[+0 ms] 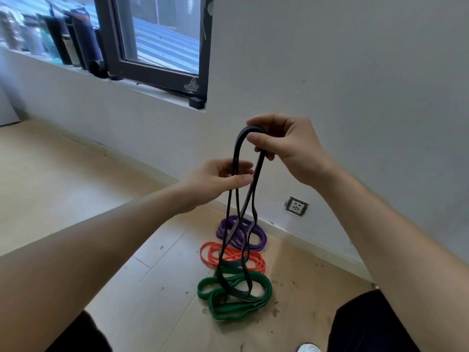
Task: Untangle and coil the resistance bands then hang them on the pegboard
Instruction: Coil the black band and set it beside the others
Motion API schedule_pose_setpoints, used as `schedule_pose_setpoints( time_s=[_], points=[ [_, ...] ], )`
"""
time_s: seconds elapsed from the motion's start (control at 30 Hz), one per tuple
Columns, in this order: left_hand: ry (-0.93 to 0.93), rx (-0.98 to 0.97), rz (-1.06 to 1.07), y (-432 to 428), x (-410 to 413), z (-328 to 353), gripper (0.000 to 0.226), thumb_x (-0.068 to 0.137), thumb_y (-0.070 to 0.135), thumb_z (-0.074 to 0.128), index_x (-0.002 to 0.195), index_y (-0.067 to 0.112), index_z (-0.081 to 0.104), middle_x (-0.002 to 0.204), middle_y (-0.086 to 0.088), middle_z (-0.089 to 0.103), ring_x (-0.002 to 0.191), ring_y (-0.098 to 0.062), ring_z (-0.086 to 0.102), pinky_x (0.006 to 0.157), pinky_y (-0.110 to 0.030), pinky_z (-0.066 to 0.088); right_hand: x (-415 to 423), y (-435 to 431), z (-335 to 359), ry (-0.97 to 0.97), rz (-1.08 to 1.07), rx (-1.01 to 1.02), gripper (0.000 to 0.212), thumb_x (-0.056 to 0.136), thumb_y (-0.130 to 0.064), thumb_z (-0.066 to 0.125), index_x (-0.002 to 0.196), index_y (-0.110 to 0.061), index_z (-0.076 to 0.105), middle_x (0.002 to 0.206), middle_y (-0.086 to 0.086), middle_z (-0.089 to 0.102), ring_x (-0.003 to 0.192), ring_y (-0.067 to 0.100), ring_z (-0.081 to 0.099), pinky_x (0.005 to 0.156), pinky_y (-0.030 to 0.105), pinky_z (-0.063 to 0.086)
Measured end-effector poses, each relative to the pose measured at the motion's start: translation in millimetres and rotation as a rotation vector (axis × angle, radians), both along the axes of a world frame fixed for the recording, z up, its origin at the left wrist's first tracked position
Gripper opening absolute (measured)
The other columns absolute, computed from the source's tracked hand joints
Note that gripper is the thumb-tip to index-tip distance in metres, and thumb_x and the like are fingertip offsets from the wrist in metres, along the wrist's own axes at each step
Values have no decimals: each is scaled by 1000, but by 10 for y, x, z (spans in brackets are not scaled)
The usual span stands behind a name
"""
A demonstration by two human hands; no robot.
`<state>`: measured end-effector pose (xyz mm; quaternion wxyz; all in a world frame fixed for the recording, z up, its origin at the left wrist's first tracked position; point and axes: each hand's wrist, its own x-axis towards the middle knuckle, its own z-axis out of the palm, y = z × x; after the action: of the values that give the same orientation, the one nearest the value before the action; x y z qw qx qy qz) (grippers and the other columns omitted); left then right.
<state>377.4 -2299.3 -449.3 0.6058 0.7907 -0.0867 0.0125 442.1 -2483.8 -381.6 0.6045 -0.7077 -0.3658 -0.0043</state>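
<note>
Indoors, left hand (pixel 218 179) and right hand (pixel 288 146) pinch the black band (pixel 239 138) — pale wood floor (pixel 63 174), white wall (pixel 330 59).

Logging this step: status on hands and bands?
Right hand pinches top of black band; left hand pinches a strand lower. It hangs twisted. Purple band, orange band, green band on floor beneath.

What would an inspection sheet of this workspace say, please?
Surface: pale wooden floor.
Job's things: black band held up, dangling in loops; purple band, orange band and green band lying on the floor.
Clutter: dark specks scattered on the floor.
Grippers: right hand pinches the black band's top; left hand holds strands lower down.
Cables: nothing seen.
Surroundings: white wall, wall socket, window, bottles on the sill.
</note>
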Motion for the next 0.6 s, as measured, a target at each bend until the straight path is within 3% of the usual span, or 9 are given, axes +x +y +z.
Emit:
schedule_pose_setpoints(
  time_s=[0.07, 0.23, 0.33, 0.43, 0.6],
  points=[
    [14, -22, -16, -103, -9, -17, 59, 80, 41, 78, 134, 21, 63, 124, 7, 72, 118, -7, 66, 110, -38, 49, -15, -18, 22, 14, 8, 27, 22, 87, -3, 76, 109, -3, 72, 83, 6, 72, 68, 19, 66, 54, 26, 45],
    [-15, -37, -17, -319, -9, -112, 34, 86, 23, 80, 119, 19, 70, 109, 2, 77, 107, -9, 72, 106, -41, 52, -23, -98, 53, 70, 37, 115, 21, 88, -3, 74, 108, -7, 72, 87, 10, 72, 71, 21, 68, 56, 26, 46],
    [-36, -25, 21, -340, 16, -150, 27, 85, 23, 81, 111, 19, 72, 102, -1, 78, 102, -12, 73, 104, -43, 54, -16, -174, 65, 117, 28, 185, 24, 86, -4, 73, 110, -3, 70, 86, 11, 71, 70, 21, 68, 55, 26, 46],
    [-18, 17, -34, -310, 30, -182, 26, 86, 26, 81, 111, 22, 73, 104, 2, 78, 105, -11, 72, 105, -41, 53, -2, -250, 86, 186, 22, 259, 32, 79, -11, 74, 110, -2, 68, 84, 10, 70, 69, 21, 67, 54, 25, 45],
    [42, 106, -151, -294, 27, -230, 24, 91, 28, 75, 114, 21, 73, 94, 8, 77, 100, -9, 72, 100, -34, 52, 61, -364, 93, 236, 7, 328, 24, 81, -14, 72, 104, -7, 69, 81, 6, 69, 68, 20, 67, 54, 24, 44]
  ],
)
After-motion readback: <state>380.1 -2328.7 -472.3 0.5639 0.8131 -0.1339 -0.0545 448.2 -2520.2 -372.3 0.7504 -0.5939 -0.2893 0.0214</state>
